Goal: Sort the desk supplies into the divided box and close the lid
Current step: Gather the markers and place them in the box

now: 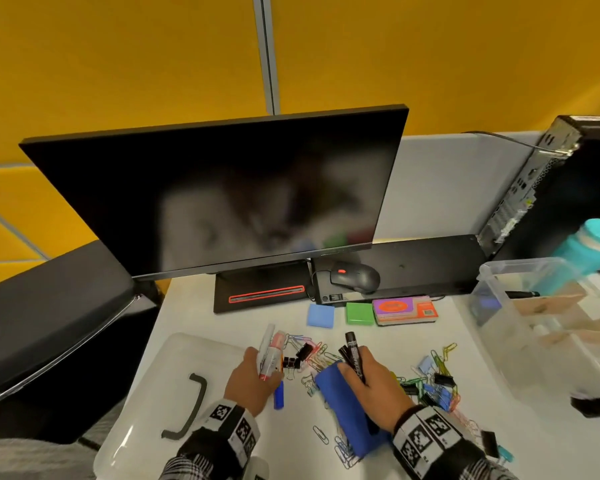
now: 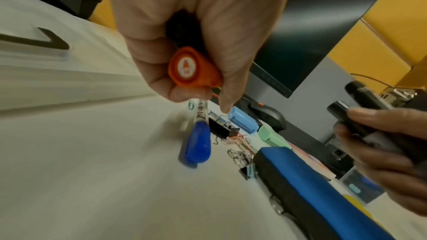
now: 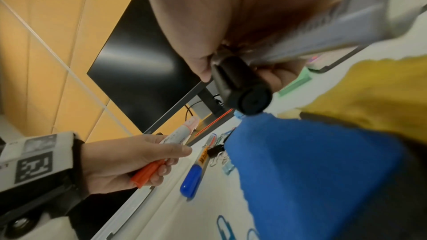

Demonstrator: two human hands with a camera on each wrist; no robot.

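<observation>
1. Head view: left hand grips white markers with red caps; right hand grips black markers over a blue felt eraser. Clear divided plastic box at 3 o'clock, clear lid with black handle at 8 o'clock. Coloured paper clips scattered on desk.
2. Left wrist view: fingers curled round orange-capped marker; blue-capped marker lies on desk at 6 o'clock.
3. Right wrist view: fingers closed on black marker.
</observation>
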